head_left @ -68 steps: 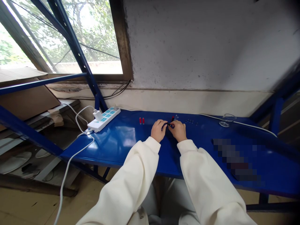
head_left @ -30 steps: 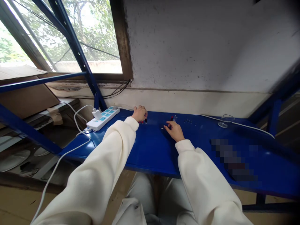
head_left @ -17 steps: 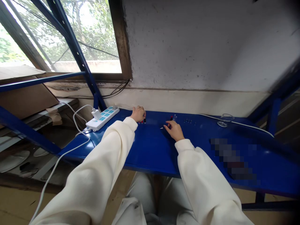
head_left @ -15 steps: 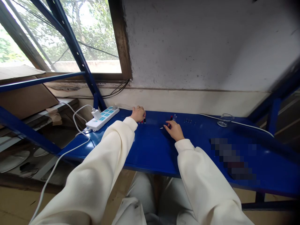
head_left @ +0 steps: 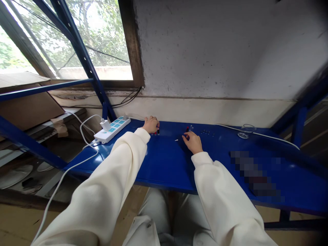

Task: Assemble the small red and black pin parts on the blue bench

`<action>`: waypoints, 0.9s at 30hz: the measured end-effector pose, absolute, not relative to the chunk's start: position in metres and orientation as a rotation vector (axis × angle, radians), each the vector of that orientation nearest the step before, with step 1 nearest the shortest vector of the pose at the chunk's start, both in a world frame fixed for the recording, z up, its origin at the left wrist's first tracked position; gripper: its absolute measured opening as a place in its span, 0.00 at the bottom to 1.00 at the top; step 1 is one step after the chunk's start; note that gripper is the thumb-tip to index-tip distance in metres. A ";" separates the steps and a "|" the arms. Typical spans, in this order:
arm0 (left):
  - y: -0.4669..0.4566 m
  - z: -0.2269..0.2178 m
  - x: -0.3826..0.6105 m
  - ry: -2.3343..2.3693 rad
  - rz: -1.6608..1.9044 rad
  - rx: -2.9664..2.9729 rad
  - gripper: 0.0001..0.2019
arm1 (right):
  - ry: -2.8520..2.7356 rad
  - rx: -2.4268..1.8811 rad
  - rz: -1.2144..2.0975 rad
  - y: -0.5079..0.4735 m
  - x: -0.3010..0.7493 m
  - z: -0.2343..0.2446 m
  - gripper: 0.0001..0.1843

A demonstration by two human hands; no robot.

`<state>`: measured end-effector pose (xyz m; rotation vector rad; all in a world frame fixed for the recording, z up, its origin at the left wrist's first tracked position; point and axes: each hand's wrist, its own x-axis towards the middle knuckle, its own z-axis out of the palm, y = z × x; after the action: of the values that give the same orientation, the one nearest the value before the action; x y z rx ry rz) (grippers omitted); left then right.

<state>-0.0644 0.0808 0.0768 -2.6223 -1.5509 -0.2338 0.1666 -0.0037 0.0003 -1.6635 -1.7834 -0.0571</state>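
Note:
At the back of the blue table my left hand (head_left: 151, 125) is bent down, its fingers curled over a few small tubes (head_left: 155, 134) with red and black ends. The fingertips are hidden, so what they pinch cannot be made out. To the right, my right hand (head_left: 193, 142) hovers low with thumb and forefinger a little apart and nothing visible between them. A tiny white pointed piece (head_left: 176, 140) lies just left of those fingers. Beyond the knuckles are a red-and-black tube (head_left: 187, 128) and small clear tubes (head_left: 191, 128).
Several tiny dark-tipped pieces (head_left: 205, 132) lie right of the clear tubes. A clear round container (head_left: 243, 135) stands farther right by a white cable (head_left: 271, 137). A white power strip (head_left: 112, 130) is at the left. A blurred dark object (head_left: 256, 176) lies front right.
My right hand has shifted slightly right, away from the white pointed piece, which stays on the table. My left hand has hardly moved.

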 end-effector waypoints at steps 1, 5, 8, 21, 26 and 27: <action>0.081 0.077 -0.065 -1.554 -0.230 -2.623 0.07 | -1.764 -1.704 -0.064 -0.004 0.167 0.000 0.14; 0.073 0.084 -0.061 -1.534 -0.345 -2.606 0.10 | -1.671 -1.866 -0.093 -0.004 0.170 0.000 0.12; 0.061 0.089 -0.049 -1.401 -0.579 -2.619 0.12 | -1.598 -1.949 -0.121 -0.005 0.171 -0.001 0.12; 0.039 0.021 0.046 -1.283 -0.566 -2.902 0.29 | -1.555 -2.023 -0.084 -0.007 0.171 -0.003 0.14; 0.044 0.006 0.063 -1.279 -0.639 -2.861 0.24 | -1.582 -2.092 -0.019 -0.008 0.169 0.002 0.14; 0.045 0.006 0.065 -1.277 -0.663 -2.839 0.22 | -1.591 -2.111 -0.006 -0.008 0.168 0.002 0.14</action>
<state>0.0652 0.0450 0.0058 -2.8388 -1.2766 -0.6626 0.1682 -0.0085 0.0021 -2.1109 -1.5908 -0.0059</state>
